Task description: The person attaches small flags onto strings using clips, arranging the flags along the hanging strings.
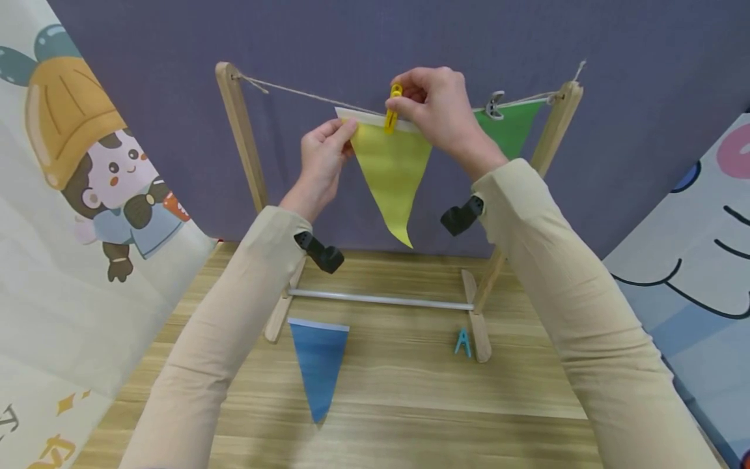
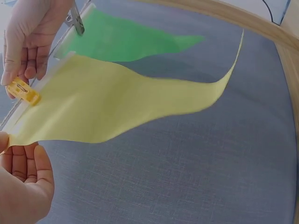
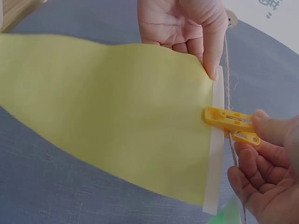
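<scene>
A yellow triangular pennant (image 1: 391, 169) with a white top strip hangs at the twine (image 1: 305, 96). My left hand (image 1: 324, 159) pinches its upper left corner between thumb and fingers. A yellow clothespin (image 3: 229, 122) sits across the white strip, its jaws over the strip and its handles beyond the twine. My right hand (image 1: 439, 107) holds that clothespin, the thumb at one handle end in the right wrist view. To the right, a green pennant (image 1: 508, 127) hangs from the twine under a metal clip (image 1: 495, 105).
Wooden posts (image 1: 243, 137) carry the twine, and a white rod (image 1: 381, 299) joins their feet. On the wood-grain table (image 1: 398, 404) lie a blue pennant (image 1: 319, 365) and a light blue clothespin (image 1: 463, 342). A grey-blue panel (image 1: 363, 39) stands behind.
</scene>
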`<act>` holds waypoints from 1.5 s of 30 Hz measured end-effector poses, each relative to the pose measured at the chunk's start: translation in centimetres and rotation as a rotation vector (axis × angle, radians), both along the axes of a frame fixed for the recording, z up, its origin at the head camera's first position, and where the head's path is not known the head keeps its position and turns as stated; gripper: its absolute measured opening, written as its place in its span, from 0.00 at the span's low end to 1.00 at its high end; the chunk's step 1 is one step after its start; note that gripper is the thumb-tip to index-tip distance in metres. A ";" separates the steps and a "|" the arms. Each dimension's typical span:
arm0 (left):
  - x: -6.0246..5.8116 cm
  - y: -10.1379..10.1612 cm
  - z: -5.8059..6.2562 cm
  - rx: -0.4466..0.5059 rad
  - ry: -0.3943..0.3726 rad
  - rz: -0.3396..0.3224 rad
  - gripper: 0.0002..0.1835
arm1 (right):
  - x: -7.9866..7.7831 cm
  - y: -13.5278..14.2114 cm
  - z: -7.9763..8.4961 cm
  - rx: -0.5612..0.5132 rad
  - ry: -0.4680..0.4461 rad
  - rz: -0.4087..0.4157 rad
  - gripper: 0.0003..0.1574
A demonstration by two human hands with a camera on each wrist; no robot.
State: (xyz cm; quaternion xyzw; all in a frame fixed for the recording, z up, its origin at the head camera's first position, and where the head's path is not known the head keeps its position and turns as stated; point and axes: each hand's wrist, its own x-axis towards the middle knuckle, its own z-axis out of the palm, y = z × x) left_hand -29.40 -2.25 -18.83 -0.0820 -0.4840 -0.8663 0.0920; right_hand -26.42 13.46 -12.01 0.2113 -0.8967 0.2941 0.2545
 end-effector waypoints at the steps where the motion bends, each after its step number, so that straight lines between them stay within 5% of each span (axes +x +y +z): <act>1: 0.0 0.0 0.0 0.004 -0.002 -0.007 0.05 | 0.0 0.0 0.0 0.004 -0.002 -0.003 0.20; 18: 0.1 0.3 -0.2 0.023 0.031 -0.031 0.05 | 0.1 -0.1 -0.4 -0.016 0.008 -0.036 0.29; 31: 0.1 -0.1 -0.6 -0.069 0.078 0.018 0.01 | 0.4 0.5 -0.8 0.057 0.152 0.063 0.38; 45: -0.6 -1.1 -1.6 -0.112 0.091 0.072 0.06 | 1.1 1.7 -1.3 -0.004 0.223 0.115 0.39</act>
